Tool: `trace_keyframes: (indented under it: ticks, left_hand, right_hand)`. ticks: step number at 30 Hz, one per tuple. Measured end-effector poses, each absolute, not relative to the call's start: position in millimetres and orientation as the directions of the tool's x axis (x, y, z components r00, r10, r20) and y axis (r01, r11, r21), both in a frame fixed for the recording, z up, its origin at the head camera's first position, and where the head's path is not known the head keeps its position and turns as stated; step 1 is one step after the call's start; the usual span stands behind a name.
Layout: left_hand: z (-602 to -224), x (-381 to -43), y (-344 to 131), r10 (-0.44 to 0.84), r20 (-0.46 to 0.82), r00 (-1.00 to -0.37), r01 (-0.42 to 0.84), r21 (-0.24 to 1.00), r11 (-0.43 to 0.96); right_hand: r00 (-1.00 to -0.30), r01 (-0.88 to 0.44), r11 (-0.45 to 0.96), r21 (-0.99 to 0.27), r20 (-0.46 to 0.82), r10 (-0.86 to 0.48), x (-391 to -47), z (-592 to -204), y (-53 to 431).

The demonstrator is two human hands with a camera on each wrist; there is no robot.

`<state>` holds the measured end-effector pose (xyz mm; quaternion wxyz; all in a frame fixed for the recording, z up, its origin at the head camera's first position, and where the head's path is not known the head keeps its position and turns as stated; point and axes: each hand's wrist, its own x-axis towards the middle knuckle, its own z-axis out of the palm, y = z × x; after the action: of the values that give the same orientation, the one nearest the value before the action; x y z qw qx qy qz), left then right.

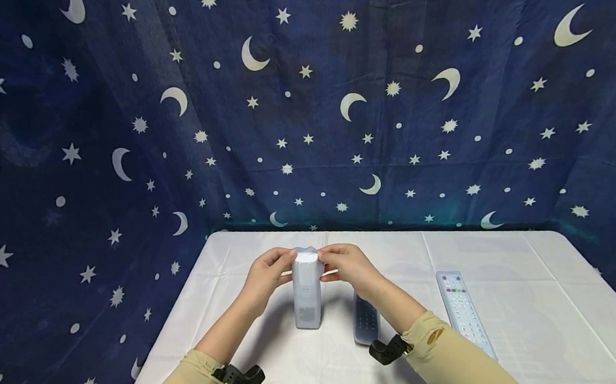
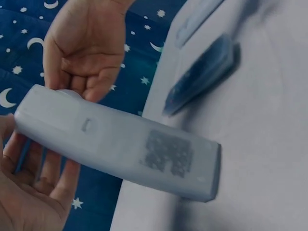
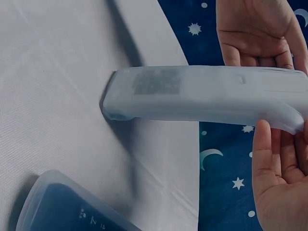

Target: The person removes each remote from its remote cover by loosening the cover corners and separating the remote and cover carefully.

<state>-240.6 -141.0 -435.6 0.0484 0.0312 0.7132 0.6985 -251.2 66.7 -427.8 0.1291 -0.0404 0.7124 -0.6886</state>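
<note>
A white remote control in a translucent cover (image 1: 306, 292) is held upright, its back with a dark speckled patch facing me. Its lower end meets the white tabletop. At its upper left corner, my left hand (image 1: 266, 276) pinches the cover between thumb and fingers. My right hand (image 1: 351, 266) pinches the opposite upper edge, where the loose film of the cover bulges out in the right wrist view. Below the right forearm lies a dark remote control (image 1: 366, 320) in a similar clear cover, partly hidden by the arm in the head view.
Farther right on the table (image 1: 527, 294) lies a white remote control (image 1: 464, 312) with coloured buttons, also in a clear cover. A dark blue curtain (image 1: 324, 134) with moons and stars hangs behind the table and along its left side.
</note>
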Motion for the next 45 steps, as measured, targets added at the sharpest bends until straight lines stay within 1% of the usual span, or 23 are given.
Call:
trace_keyframes:
  ticks: [7,14,17,21,27,37,40,45]
  left_hand:
    - [-425.0,-240.9,-140.1,0.127,-0.120,-0.985,-0.122,0.993,-0.002]
    - [-424.5,-244.7,-142.4,0.149,-0.205,-0.967,-0.222,0.969,-0.106]
    - [-425.2,-245.5,-142.3,0.164,-0.222,-0.961,-0.248,0.956,-0.157]
    - [-425.1,-244.8,-141.6,0.180,-0.232,-0.956,-0.265,0.945,-0.191]
    - [-426.1,-244.6,-141.8,0.182,-0.235,-0.955,-0.270,0.941,-0.205]
    - [-431.3,-246.0,-142.7,0.178,-0.247,-0.952,-0.285,0.931,-0.231]
    - [-439.2,-245.1,-142.2,0.172,-0.254,-0.952,-0.289,0.931,-0.223]
    - [-461.6,-234.7,-145.5,0.190,-0.323,-0.927,-0.354,0.922,-0.158]
  right_hand:
    - [-0.962,0.135,0.037,-0.990,-0.140,-0.235,-251.0,-428.1,66.7]
    - [-0.960,0.134,0.023,-0.991,-0.135,-0.244,-250.9,-428.3,66.4]
    - [-0.960,0.135,0.020,-0.991,-0.136,-0.245,-250.5,-428.4,66.6]
    - [-0.959,0.133,0.021,-0.991,-0.134,-0.249,-249.8,-428.6,67.3]
    - [-0.960,0.124,0.023,-0.992,-0.126,-0.251,-249.2,-427.9,67.0]
    - [-0.967,0.130,0.038,-0.991,-0.135,-0.217,-251.3,-432.0,64.4]
    - [-0.969,0.123,0.060,-0.991,-0.133,-0.206,-250.8,-437.0,63.1]
    - [-0.956,0.161,0.128,-0.979,-0.187,-0.225,-247.0,-453.9,61.1]
